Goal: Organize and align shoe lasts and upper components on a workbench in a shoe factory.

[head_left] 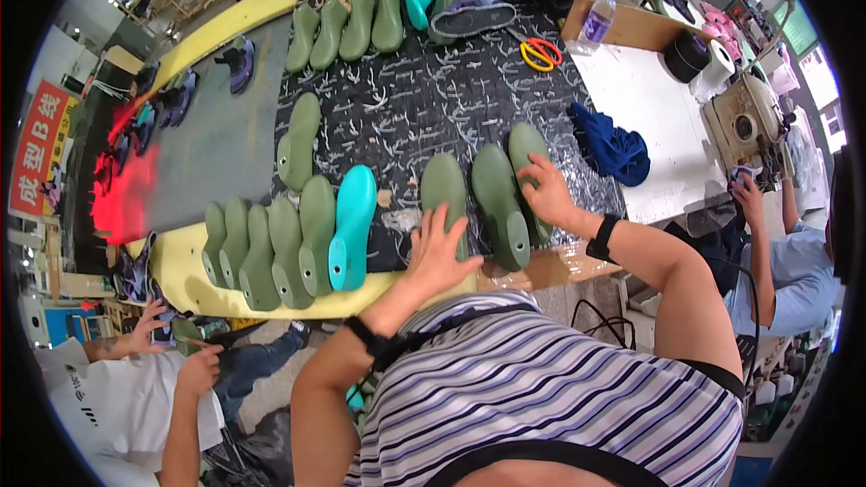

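My left hand (439,254) is spread open, fingertips resting on a green shoe last (443,182) near the table's front edge. Just to its right stands another green shoe last (494,194), touched by neither hand. My right hand (548,197) has bent, parted fingers against the rightmost green shoe last (526,142), partly covering it; it does not look gripped. Left of my hands, a turquoise shoe last (354,216) ends a row of green shoe lasts (287,248). A single green last (300,140) lies behind that row.
More green lasts (358,22) stand at the back beside dark shoe uppers (474,18). Scissors (541,55) with yellow-red handles lie on the dark, scrap-strewn tabletop (397,99). Rightward are blue cloth (612,144), a bottle (597,20) and a sewing machine (747,122). Co-workers sit at both sides.
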Demonstrator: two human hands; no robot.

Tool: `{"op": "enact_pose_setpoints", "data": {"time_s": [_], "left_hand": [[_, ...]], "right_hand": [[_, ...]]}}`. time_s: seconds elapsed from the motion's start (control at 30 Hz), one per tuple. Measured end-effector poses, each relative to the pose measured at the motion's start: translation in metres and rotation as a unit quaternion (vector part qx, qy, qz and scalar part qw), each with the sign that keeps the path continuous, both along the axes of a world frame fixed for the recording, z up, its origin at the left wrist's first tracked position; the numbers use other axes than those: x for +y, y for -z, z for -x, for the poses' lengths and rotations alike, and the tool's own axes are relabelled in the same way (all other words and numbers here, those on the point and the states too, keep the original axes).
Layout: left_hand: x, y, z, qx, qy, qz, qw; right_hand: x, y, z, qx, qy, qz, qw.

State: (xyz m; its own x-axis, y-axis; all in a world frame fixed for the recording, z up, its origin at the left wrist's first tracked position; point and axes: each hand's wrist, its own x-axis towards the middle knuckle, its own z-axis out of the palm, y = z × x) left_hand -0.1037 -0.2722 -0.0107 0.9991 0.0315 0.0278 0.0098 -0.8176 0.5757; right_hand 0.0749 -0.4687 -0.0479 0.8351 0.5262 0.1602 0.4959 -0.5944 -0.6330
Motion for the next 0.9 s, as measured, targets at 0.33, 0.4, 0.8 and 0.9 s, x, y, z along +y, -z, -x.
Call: {"op": "enact_pose_setpoints", "data": {"time_s": [0.33,0.4,0.8,0.9], "left_hand": [[0.025,0.050,0.003,-0.040,-0.118,0.084,0.989],[0.037,0.045,0.017,-0.036,-0.165,0.108,0.980],[0.056,0.044,0.017,-0.075,-0.048,-0.220,0.971],[0.053,0.042,0.020,-0.056,-0.052,-0.249,0.965]], "right_hand": [[-0.001,0.039,0.010,0.035,0.049,-0.046,0.997],[0.007,0.037,0.021,0.064,0.077,-0.056,0.993],[0.058,0.024,0.051,0.077,-0.005,-0.082,0.994],[0.056,0.026,0.047,0.072,-0.022,-0.062,0.995]]}}
